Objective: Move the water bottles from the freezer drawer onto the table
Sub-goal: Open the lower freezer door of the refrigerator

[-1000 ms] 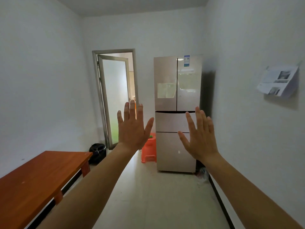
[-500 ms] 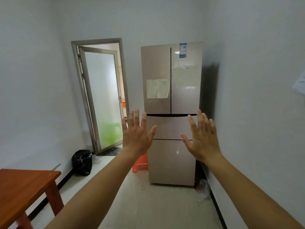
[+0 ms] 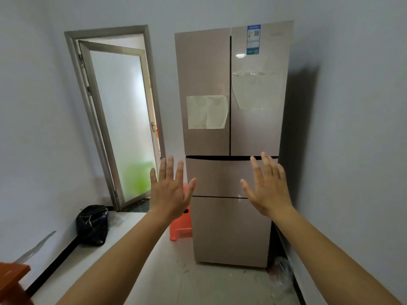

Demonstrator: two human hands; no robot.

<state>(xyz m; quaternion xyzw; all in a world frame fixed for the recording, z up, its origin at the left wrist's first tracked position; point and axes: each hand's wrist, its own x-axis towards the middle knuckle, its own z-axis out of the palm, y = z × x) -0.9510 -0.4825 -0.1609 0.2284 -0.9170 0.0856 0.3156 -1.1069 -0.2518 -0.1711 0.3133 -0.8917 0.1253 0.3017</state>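
A tall beige fridge [image 3: 233, 89] stands against the back wall, all doors shut. Its two drawers are closed: the upper drawer [image 3: 220, 177] and the lower freezer drawer [image 3: 231, 230]. No water bottles are visible. My left hand [image 3: 169, 190] is raised with fingers spread, just left of the fridge's edge, holding nothing. My right hand [image 3: 268, 188] is also raised and spread, in front of the upper drawer's right side, apart from it. Only a corner of the brown wooden table [image 3: 11, 280] shows at the bottom left.
A frosted glass door [image 3: 121, 124] stands ajar to the left of the fridge. An orange plastic stool [image 3: 179, 225] sits beside the fridge. A black rubbish bag [image 3: 92, 224] lies by the left wall. A clear plastic bag [image 3: 282, 271] lies at the fridge's lower right.
The view has come closer to the fridge, which now looms larger. The table has slid almost out of view at the bottom left. Both hands stay raised and spread.
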